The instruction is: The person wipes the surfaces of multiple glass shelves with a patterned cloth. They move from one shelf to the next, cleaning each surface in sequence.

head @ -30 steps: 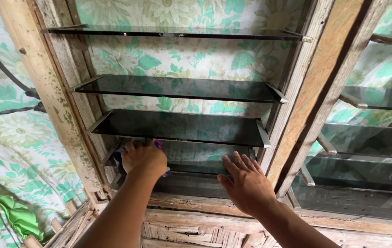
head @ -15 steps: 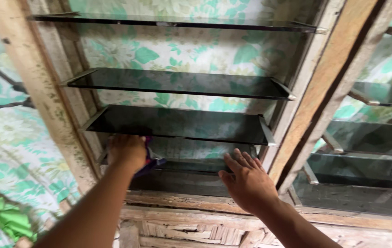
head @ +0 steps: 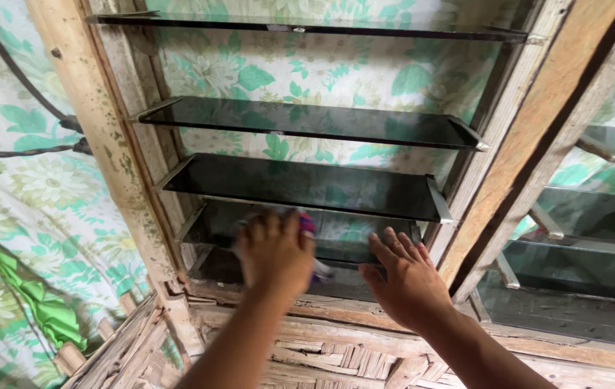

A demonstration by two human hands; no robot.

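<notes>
My left hand presses a purple and pink cloth onto the lowest dark glass louvre slat of a wooden window. Only bits of the cloth show past my fingers, and the hand is blurred. My right hand lies flat with fingers spread on the right end of the same slat, close beside the left hand. Three more dark glass slats sit above, the nearest one just over my hands.
The weathered wooden frame post stands at the left and a wooden mullion at the right, with a second louvre window beyond. Floral green curtain hangs behind and left. A woven bamboo wall lies below the sill.
My left hand slid with the cloth from the slat's left end toward its middle, closer to my right hand. The right hand stayed in place. The view shifted slightly.
</notes>
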